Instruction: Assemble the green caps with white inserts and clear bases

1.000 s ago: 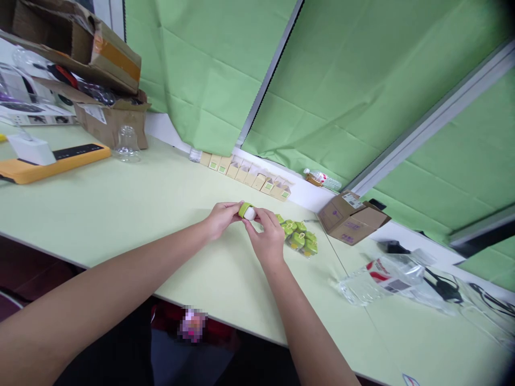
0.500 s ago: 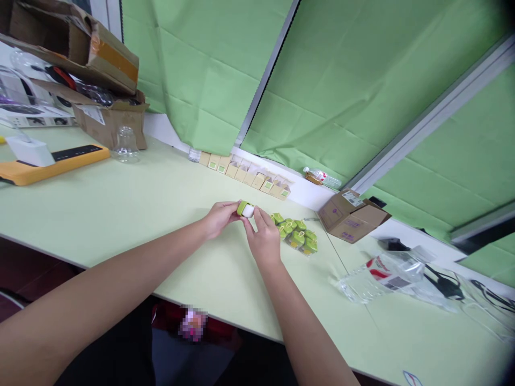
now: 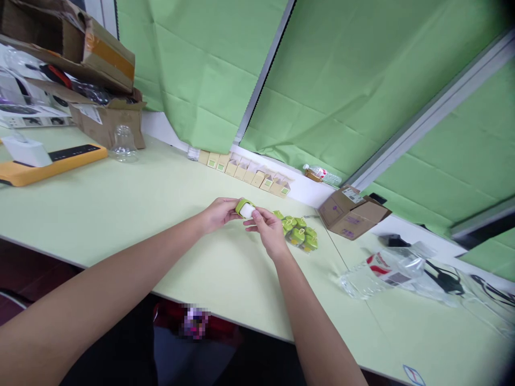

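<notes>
Over the middle of the table, my left hand (image 3: 220, 215) pinches a small green cover (image 3: 242, 205). A smooth white rounded piece (image 3: 247, 211), like an earbud case, sits partly in the cover with its near end showing. My right hand (image 3: 269, 229) is closed at that end, its thumb on the white piece and its fingers curled below. Right behind my right hand lies a cluster of green items with yellow loops (image 3: 298, 235), in clear wrapping. My right hand hides part of this cluster.
Small cardboard boxes (image 3: 241, 170) stand in a row by the wall. Brown cartons (image 3: 108, 120) and a clear jar (image 3: 124, 143) are at left, near an orange power strip (image 3: 80, 160). At right are an open carton (image 3: 352, 214) and a large clear bottle (image 3: 382, 271).
My right hand has turned and shifted slightly right, its thumb now lying over the white piece. The cover has tilted a little in my left hand, showing more of its opening.
</notes>
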A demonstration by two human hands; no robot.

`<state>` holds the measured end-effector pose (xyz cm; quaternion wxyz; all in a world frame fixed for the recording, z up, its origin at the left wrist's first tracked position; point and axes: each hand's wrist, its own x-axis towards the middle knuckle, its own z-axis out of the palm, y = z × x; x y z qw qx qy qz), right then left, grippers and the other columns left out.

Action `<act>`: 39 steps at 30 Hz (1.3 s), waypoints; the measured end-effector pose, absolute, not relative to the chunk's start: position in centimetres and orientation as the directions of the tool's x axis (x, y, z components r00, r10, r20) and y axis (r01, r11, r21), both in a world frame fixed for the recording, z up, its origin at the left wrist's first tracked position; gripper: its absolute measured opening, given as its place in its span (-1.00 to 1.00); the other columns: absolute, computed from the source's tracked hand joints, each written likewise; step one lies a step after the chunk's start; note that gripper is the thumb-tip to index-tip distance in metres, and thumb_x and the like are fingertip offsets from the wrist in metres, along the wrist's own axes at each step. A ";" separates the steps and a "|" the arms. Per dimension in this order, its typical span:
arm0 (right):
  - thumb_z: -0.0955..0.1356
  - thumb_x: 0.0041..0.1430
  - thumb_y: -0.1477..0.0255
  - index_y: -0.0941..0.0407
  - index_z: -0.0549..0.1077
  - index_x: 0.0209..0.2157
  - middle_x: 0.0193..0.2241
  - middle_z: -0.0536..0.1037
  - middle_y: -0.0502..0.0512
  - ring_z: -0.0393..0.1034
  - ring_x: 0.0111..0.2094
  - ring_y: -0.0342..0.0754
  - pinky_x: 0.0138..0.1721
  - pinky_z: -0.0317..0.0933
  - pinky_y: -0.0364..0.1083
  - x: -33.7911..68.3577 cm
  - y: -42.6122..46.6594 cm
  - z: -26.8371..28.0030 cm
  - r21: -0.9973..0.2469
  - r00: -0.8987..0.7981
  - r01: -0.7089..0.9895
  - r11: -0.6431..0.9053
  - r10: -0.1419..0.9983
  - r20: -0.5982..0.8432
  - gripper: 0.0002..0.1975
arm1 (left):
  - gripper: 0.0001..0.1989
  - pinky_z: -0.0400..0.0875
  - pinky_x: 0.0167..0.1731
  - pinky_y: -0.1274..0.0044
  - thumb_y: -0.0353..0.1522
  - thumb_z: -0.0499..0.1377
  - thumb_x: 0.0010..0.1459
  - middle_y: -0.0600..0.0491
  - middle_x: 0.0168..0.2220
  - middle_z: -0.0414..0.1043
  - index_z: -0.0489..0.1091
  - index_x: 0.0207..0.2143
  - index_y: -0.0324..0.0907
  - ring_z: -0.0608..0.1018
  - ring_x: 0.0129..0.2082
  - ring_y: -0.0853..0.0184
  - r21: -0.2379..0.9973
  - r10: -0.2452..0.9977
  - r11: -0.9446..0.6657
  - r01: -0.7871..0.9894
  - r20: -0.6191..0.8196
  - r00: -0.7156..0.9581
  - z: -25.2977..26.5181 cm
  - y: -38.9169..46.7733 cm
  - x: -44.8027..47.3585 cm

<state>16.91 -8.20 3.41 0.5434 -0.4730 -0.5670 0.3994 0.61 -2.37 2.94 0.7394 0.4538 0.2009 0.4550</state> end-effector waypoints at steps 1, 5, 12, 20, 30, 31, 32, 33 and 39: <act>0.45 0.02 0.06 0.11 0.53 -0.16 -0.30 0.61 0.08 0.53 -0.40 -0.07 -0.37 0.45 -0.07 17.2 -8.1 3.3 -0.968 0.051 0.096 0.232 0.970 0.237 -0.53 | -0.73 0.45 -0.13 0.45 -0.27 0.40 -0.06 -0.07 -0.24 0.56 0.60 -0.32 -0.28 0.54 -0.21 0.27 0.849 0.847 0.189 -0.493 0.113 0.519 3.0 -2.4 0.5; 0.45 0.03 0.06 0.12 0.55 -0.22 -0.36 0.60 0.08 0.51 -0.45 -0.10 -0.42 0.43 -0.10 17.7 -7.9 3.2 -0.966 0.083 0.128 0.224 0.968 0.235 -0.57 | -0.73 0.45 -0.09 0.45 -0.27 0.39 -0.05 -0.08 -0.19 0.57 0.60 -0.30 -0.26 0.55 -0.15 0.24 0.862 0.836 0.194 -0.469 0.104 0.538 3.1 -2.2 0.5; 0.41 0.06 0.07 0.10 0.51 -0.14 -0.24 0.58 0.10 0.53 -0.35 -0.05 -0.39 0.48 -0.05 17.1 -8.3 3.7 -0.989 0.094 0.056 0.139 0.985 0.144 -0.56 | -0.61 0.48 -0.16 0.35 -0.10 0.38 -0.06 -0.12 -0.24 0.59 0.62 -0.32 -0.26 0.56 -0.26 0.21 0.962 0.898 0.004 -0.273 0.117 0.423 2.0 -1.3 0.8; 0.51 -0.09 0.16 0.09 0.51 -0.17 -0.23 0.57 0.07 0.51 -0.31 -0.06 -0.26 0.50 0.00 16.1 -8.4 3.3 -0.992 0.022 0.054 0.117 0.993 0.118 -0.54 | -0.66 0.44 -0.43 0.45 -0.10 0.34 -0.03 -0.02 -0.42 0.55 0.60 -0.39 -0.22 0.49 -0.51 0.33 0.964 0.891 -0.232 -0.129 0.264 0.370 1.9 -1.8 1.2; 0.51 -0.11 0.16 0.12 0.52 -0.37 -0.35 0.58 0.06 0.47 -0.31 -0.07 -0.25 0.42 -0.06 17.7 -7.7 3.0 -0.993 0.285 0.033 0.111 0.951 0.116 -0.65 | -0.45 0.27 0.10 0.38 -0.16 0.32 -0.03 -0.09 0.15 0.37 0.47 0.04 -0.12 0.39 0.12 0.10 0.850 0.881 -0.474 0.230 0.457 0.125 0.5 1.6 -1.5; 0.50 -0.09 0.15 0.12 0.55 -0.35 -0.34 0.58 0.06 0.46 -0.30 -0.07 -0.21 0.40 -0.05 17.7 -7.6 2.9 -0.987 0.312 0.083 0.137 0.937 0.156 -0.65 | -0.41 0.23 0.14 0.37 -0.18 0.35 -0.07 -0.09 0.16 0.36 0.46 0.06 -0.11 0.38 0.15 0.08 0.835 0.870 -0.490 0.250 0.451 0.200 0.1 1.6 -1.5; 0.49 -0.08 0.15 0.12 0.57 -0.33 -0.33 0.59 0.07 0.46 -0.29 -0.07 -0.18 0.39 -0.04 17.7 -7.5 2.8 -0.977 0.336 0.132 0.165 0.920 0.200 -0.65 | -0.40 0.21 0.16 0.37 -0.21 0.37 -0.11 -0.09 0.15 0.38 0.47 0.04 -0.11 0.39 0.14 0.07 0.832 0.862 -0.496 0.250 0.435 0.262 -0.3 1.5 -1.5; 0.49 -0.06 0.16 0.13 0.58 -0.32 -0.31 0.60 0.08 0.46 -0.28 -0.06 -0.15 0.37 -0.04 17.7 -7.4 2.7 -0.965 0.351 0.174 0.195 0.903 0.246 -0.66 | -0.41 0.24 0.14 0.38 -0.23 0.38 -0.14 -0.09 0.11 0.42 0.50 0.02 -0.11 0.43 0.10 0.07 0.842 0.859 -0.486 0.234 0.411 0.306 -0.6 1.4 -1.3; 0.44 0.04 0.18 0.14 0.57 -0.29 -0.27 0.61 0.13 0.49 -0.24 -0.02 -0.13 0.38 -0.03 17.5 -7.2 2.5 -0.897 0.307 0.277 0.344 0.853 0.422 -0.69 | -0.49 0.37 -0.26 0.46 -0.22 0.43 -0.27 -0.02 -0.24 0.56 0.56 -0.17 -0.13 0.54 -0.28 0.19 0.888 0.798 -0.444 0.117 0.332 0.504 -0.4 -0.6 -0.3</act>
